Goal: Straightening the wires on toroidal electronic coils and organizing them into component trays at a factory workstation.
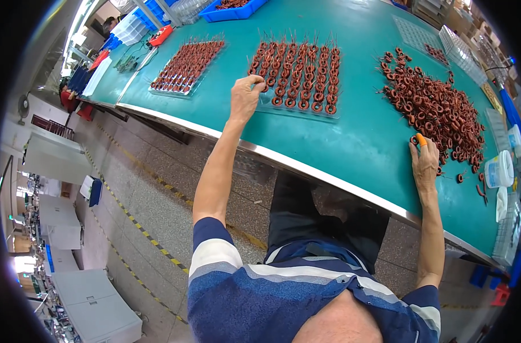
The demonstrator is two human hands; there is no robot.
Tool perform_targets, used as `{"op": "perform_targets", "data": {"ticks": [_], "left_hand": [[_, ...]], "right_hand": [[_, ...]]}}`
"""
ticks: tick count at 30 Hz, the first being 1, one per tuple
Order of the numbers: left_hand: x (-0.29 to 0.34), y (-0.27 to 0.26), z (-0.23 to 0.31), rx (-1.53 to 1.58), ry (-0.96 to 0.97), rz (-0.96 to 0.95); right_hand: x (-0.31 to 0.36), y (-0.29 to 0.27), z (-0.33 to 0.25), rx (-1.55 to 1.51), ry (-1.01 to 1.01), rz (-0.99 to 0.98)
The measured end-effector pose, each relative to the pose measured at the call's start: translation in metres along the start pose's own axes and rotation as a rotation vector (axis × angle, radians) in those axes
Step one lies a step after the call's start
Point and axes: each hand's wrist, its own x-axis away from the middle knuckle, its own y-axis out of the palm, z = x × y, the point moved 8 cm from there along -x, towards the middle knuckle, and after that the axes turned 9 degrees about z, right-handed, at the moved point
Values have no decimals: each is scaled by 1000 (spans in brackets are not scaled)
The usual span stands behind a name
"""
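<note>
My left hand (pixel 245 100) is closed in a pinch on a small copper-wound ring coil at the near left corner of a clear plastic tray (pixel 320 116). Standing in that tray are rows of reddish-brown ring coils (pixel 303 77), their wire leads pointing up. Further right, my right hand (pixel 425 164) rests at the near edge of a big loose heap of ring coils (pixel 438 103). An orange finger cot (pixel 422 139) covers one fingertip, and a single ring coil (pixel 413 139) sits between thumb and forefinger there.
Another filled coil tray (pixel 190 66) lies left on the green table (pixel 352 154). A blue bin (pixel 234 10) and a red box (pixel 161 35) stand at the back. Clear trays (pixel 420 34) lie far right, with a white tub (pixel 499 170) nearer. The table's metal edge (pixel 329 174) runs before me.
</note>
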Motion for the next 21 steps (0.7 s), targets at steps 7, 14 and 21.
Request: {"op": "perform_targets", "data": {"ticks": [7,14,21], "left_hand": [[-1,27,0,-119,198,2],[64,25,135,227,-22,-155],[142,92,187,1168,-493,-665]], "right_hand": [[-14,-47,-33,-315,104,214],[-34,-70,-120,-516,-136,263],[-26,-70,-141,-640,-91,194]]}}
